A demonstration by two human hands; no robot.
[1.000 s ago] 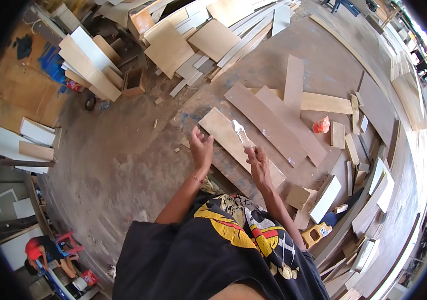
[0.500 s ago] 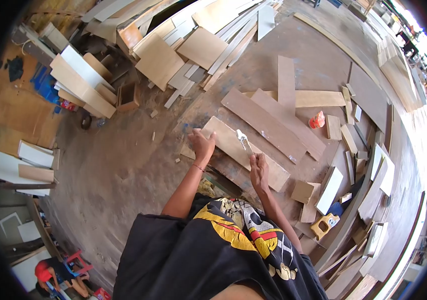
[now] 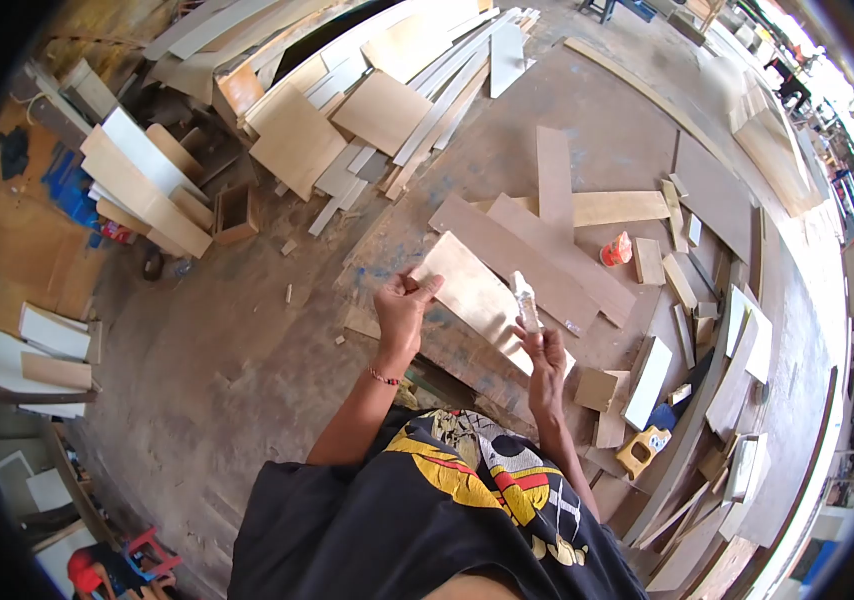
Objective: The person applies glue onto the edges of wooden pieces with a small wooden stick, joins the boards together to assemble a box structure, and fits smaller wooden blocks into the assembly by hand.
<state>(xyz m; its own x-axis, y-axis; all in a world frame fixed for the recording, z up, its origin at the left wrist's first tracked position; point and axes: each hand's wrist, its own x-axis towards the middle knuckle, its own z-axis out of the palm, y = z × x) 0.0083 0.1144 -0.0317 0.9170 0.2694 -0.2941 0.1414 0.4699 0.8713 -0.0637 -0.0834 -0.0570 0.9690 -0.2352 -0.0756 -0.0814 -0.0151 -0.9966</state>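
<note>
My left hand (image 3: 405, 310) pinches the far left end of a pale wooden board (image 3: 479, 298) between thumb and fingers. The board is tilted, its bright face turned up. My right hand (image 3: 545, 362) grips a short, narrow stick (image 3: 524, 298) smeared with thick white paste, its coated end pointing up over the board. The right fingers are close to the board's near end; whether they touch it, I cannot tell. Just beyond lie brown planks (image 3: 517, 262), crossing one another on the worktable (image 3: 387, 262).
An orange-red cup (image 3: 616, 249) stands among wood offcuts. To the right lies a saw with a yellow handle (image 3: 641, 452). Stacked panels (image 3: 297, 140) fill the far left side. A person in red and black (image 3: 102, 572) is at the lower left, beside a red stool (image 3: 152, 552).
The board has tipped up and its face now catches more light. My right hand has shifted right and nearer, with the stick turned more upright. The view has moved slightly.
</note>
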